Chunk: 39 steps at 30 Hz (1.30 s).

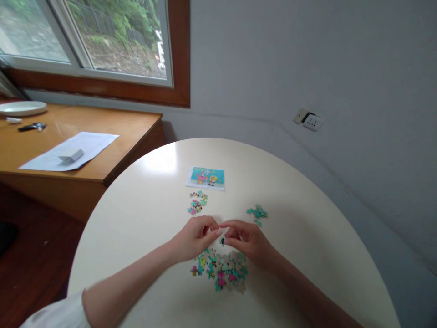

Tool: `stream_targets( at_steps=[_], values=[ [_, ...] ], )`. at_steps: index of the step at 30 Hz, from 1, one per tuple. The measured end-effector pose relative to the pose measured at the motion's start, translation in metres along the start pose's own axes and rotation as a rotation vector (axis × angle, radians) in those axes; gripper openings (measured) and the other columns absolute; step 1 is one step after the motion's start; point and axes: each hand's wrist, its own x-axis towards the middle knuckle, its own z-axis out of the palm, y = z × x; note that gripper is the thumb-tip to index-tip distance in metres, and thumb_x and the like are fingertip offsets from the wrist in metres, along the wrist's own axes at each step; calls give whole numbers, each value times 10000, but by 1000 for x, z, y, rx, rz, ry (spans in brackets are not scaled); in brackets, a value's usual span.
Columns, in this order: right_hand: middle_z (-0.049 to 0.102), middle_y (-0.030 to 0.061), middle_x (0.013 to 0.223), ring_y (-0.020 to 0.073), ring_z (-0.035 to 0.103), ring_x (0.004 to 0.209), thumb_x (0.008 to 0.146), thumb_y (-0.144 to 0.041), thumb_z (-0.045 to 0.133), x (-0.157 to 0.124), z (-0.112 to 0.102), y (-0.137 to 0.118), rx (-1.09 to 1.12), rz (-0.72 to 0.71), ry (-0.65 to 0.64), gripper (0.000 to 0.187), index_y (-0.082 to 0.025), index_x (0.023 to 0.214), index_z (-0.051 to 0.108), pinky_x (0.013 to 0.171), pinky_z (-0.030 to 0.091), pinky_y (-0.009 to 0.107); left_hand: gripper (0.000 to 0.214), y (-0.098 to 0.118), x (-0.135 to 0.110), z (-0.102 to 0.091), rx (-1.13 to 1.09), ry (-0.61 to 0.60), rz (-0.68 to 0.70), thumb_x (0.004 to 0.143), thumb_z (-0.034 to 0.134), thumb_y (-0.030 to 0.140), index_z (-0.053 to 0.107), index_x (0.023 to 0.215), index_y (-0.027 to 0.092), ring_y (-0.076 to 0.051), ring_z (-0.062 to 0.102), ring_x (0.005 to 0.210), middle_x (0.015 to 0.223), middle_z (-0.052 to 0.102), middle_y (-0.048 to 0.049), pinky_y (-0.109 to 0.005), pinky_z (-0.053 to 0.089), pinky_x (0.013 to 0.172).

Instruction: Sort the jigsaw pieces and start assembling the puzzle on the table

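Observation:
Both of my hands meet over the round cream table (143, 214). My left hand (196, 237) is curled, its fingertips pinched toward the right hand. My right hand (247, 239) pinches a small dark puzzle piece (222, 240) between thumb and fingers. Just below the hands lies a loose pile of colourful puzzle pieces (221, 271). A smaller cluster of pink and green pieces (197, 202) lies beyond the left hand. A few teal pieces (257, 213) lie beyond the right hand. A cartoon reference picture (205, 177) lies further back.
A wooden desk (112, 159) stands at the left under a window, carrying white paper sheets (70, 150), a white plate (22, 108) and a dark small object (31, 127). A wall socket (309, 120) is on the grey wall at the right.

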Motion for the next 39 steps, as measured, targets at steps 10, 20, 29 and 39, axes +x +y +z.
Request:
stream_targets(
  at_steps=[10,20,29,39],
  values=[
    [604,-13,614,110,510,568,714,-318,635,3,2,0,-69,-88,119,223,-181,887,605,579,413,247,231,-3,2,0,17,-49,-17,789,471,272,544,604,153,-81,364,494,508,437,37,-197,292,485],
    [610,53,878,158,558,834,659,-289,736,-7,-24,-7,-406,-157,-347,220,-193,854,701,768,424,271,246,-22,12,-26,330,275,-152,796,461,255,538,580,166,-136,462,646,653,544,-11,-269,354,645],
    [626,33,755,145,565,789,722,-335,679,-5,-20,0,-405,-257,-346,166,-180,663,664,771,407,272,203,-36,16,-33,387,358,-293,783,494,251,608,633,174,-170,509,735,749,578,-36,-297,359,686],
    [611,15,675,110,541,619,733,-208,610,-4,-17,4,-317,-117,-59,95,-156,660,579,565,411,211,201,-45,19,-32,427,343,-316,766,504,269,583,611,170,-167,517,701,763,571,-36,-311,359,689]
  ],
)
